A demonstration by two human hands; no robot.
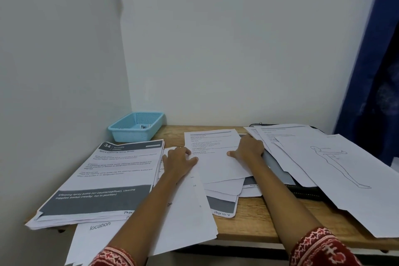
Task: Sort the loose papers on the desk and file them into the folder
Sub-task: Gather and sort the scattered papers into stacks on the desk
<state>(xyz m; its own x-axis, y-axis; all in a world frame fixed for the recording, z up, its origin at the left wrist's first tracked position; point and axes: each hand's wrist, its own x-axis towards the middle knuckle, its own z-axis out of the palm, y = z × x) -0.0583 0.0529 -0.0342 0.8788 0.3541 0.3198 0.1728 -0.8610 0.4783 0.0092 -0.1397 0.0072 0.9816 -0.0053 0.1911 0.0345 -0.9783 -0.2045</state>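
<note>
Two hands lie flat on the paper in front of me, apart from each other, fingers spread and clamped on nothing. My left hand (180, 160) presses the white sheets (185, 211) that run toward the near edge; my right hand (248, 149) rests on the right side of the top printed sheet (216, 153), thumb pointing inward.

To do this step well, I would keep the left palm as an anchor and slide only that top sheet free, so the fanned pages beneath do not drag along.

That sheet lies with its long axis running away from me, heading toward the wall, turned slightly off square. A neater stack (101, 179) sits left on the worktop (257, 211), beside a blue basket (136, 126). The folder (278, 168), I judge, is the grey and dark thing half buried at right under the figure drawing (336, 164).
</note>
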